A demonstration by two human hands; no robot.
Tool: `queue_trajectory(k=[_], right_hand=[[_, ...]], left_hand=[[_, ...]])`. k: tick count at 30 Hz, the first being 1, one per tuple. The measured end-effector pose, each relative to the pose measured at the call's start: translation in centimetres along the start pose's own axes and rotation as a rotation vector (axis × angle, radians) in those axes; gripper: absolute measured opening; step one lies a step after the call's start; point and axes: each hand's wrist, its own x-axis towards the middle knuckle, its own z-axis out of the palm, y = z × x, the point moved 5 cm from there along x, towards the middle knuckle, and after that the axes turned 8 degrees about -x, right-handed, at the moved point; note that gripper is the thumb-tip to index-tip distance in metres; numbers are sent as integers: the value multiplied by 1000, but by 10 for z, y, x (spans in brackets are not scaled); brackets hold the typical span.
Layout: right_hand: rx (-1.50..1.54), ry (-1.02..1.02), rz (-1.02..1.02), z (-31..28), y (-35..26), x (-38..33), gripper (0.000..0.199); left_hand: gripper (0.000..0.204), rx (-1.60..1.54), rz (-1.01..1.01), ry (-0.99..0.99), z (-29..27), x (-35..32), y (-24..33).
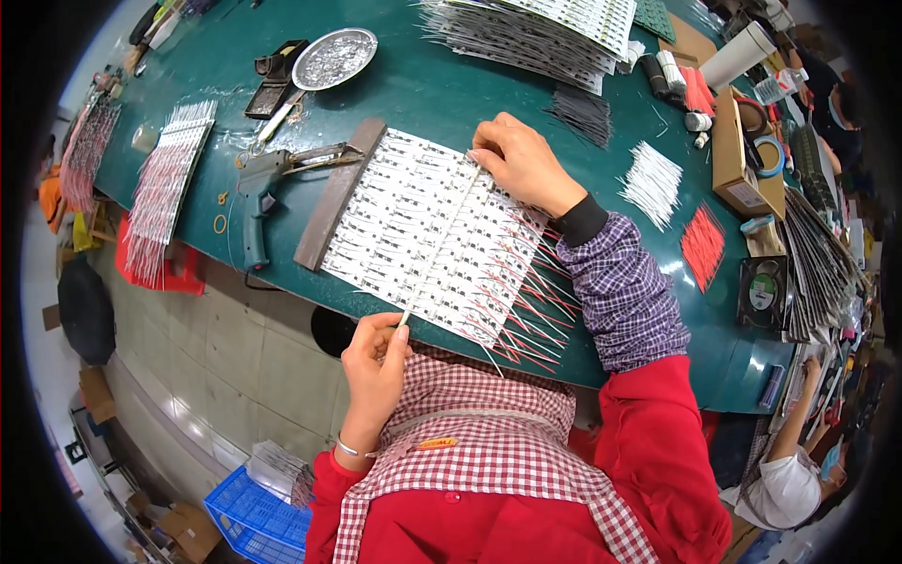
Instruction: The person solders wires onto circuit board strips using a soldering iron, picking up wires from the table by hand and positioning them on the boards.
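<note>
A white panel of small circuit boards point(387, 211) lies on the green table in front of me, with black parts and short wires in rows. Across it runs a thin pale strip point(440, 246). My left hand point(374, 365) pinches the strip's near end at the panel's front edge. At its far end, my right hand point(526, 164) is closed with the fingertips on the strip, their grip partly hidden. Red and white wires point(531, 315) stick out from the panel's right side. Along the left side, a brown bar point(340, 193) touches the panel.
Left of the bar lies a green soldering gun point(258, 202), its front end against the bar. A metal dish point(334, 58) and a tall stack of panels point(545, 42) are farther back. White wires point(651, 185) and red wires point(703, 246) lie right. Another person point(785, 484) is at far right.
</note>
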Motion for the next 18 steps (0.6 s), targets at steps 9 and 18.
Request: queue_trajectory(k=[9, 18], right_hand=[[136, -34, -11, -3, 10, -1, 19], [331, -272, -7, -15, 21, -2, 19]], left_hand=[[11, 39, 89, 46, 2, -2, 0], [15, 525, 664, -64, 27, -15, 25]])
